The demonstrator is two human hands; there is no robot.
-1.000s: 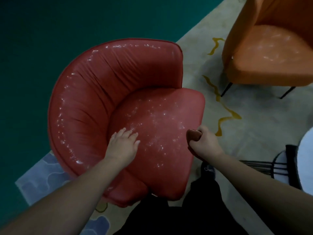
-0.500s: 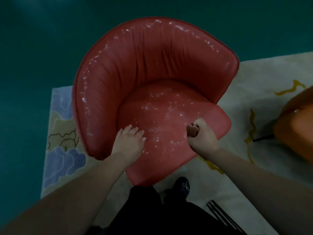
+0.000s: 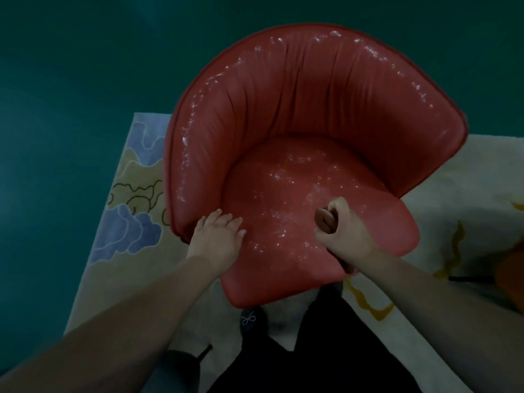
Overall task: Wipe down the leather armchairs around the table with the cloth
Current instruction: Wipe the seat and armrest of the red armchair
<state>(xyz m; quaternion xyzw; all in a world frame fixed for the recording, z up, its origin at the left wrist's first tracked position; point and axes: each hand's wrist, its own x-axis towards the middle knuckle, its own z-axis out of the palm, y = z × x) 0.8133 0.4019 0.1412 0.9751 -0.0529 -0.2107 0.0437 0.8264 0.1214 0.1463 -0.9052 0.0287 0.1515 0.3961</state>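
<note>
- Step in hand, as judged: wiping the seat of the red chair (image 3: 312, 131); back and arms likely to follow.
- Right hand (image 3: 347, 232): fingers curled tight round a bunched brown cloth (image 3: 324, 221), held at the seat's front right.
- Left hand (image 3: 217, 239): fingers straight, flat on the seat's front left, holding nothing; seemingly bracing.
- Next move calls for: cloth pressed flat to the seat, swept across the speckled middle.
- Chair: red leather, curved creased back, pale glints on rim and seat; stands on a patterned rug (image 3: 133, 194).
- Orange chair (image 3: 510, 279): right of the red chair, only its edge in view.
</note>
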